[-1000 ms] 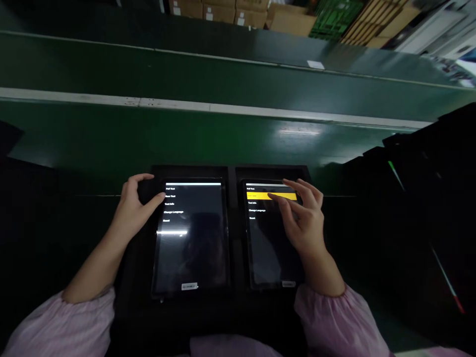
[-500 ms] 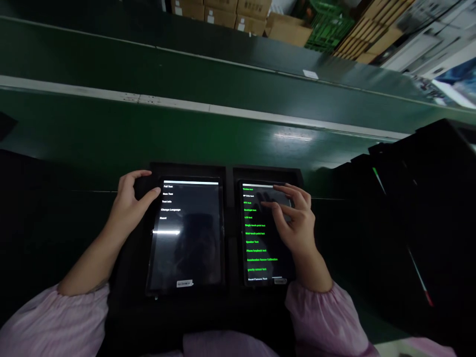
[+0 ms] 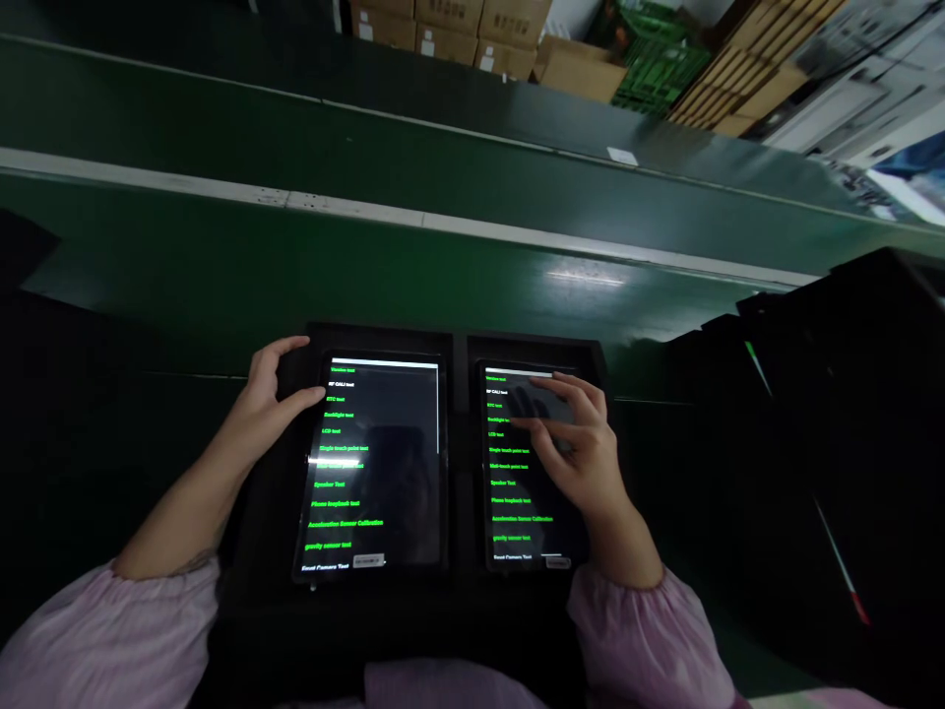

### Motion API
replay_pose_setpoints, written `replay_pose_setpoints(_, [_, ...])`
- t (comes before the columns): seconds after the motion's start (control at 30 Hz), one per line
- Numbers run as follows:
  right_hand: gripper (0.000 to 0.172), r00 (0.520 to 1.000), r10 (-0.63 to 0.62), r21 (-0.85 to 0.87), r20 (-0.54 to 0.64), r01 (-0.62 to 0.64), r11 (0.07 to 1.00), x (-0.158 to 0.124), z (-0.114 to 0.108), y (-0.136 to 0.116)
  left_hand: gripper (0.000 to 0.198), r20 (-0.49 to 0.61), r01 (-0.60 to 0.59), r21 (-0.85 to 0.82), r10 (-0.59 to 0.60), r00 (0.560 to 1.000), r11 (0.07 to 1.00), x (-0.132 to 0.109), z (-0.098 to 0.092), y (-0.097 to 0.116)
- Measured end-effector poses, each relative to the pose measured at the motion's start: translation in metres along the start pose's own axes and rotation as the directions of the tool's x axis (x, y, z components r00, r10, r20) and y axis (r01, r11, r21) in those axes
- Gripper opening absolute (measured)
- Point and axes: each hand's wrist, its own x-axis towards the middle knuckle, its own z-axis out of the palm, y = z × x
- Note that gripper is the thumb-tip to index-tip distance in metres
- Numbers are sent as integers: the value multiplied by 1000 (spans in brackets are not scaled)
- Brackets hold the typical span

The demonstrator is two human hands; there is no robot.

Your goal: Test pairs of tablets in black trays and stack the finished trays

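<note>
Two tablets lie side by side in black trays. On the left tablet [image 3: 384, 473] a list of mostly green lines is lit, with a small label at its lower edge. My left hand [image 3: 270, 404] rests at that tablet's upper left, thumb at its edge and fingers stretched over the tray [image 3: 314, 340]. The right tablet [image 3: 528, 537] shows a similar green list. Over its upper part my right hand [image 3: 580, 438] is spread, index finger pointing at the screen; whether it touches the glass I cannot tell. Part of the right screen is hidden by this hand.
A green bench [image 3: 354, 256] with a pale strip [image 3: 487, 231] runs across behind the trays. Dark boxes or trays [image 3: 871, 394] stand at the right. Beyond are cardboard boxes [image 3: 450, 44], a green crate [image 3: 657, 59] and a white paper slip [image 3: 622, 157].
The left screen has gone from a short white menu to the long, mostly green list. My right hand has shifted slightly left and down over the right tablet; my left hand stays at its tablet's edge.
</note>
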Motion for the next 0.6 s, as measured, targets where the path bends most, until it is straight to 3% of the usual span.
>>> replay_pose_setpoints(0.17, [25, 999, -30, 20, -20, 30, 999, -2, -1, 2, 83, 117, -70, 35, 65, 991, 997, -12, -7, -6])
replay_pose_setpoints(0.37, [25, 996, 7, 77, -87, -1, 997, -1, -1, -1, 85, 84, -145, 156, 133, 988, 977, -11, -4, -11])
replay_pose_setpoints(0.5, [26, 993, 28, 92, -113, -17, 996, -1, 1, 1, 92, 66, -36, -99, 42, 997, 994, -19, -3, -14])
replay_pose_setpoints(0.6, [33, 990, 43, 103, -136, -29, 994, -6, 1, 8, 84, -31, -12, -208, 6, 1000, 978, -46, -18, -14])
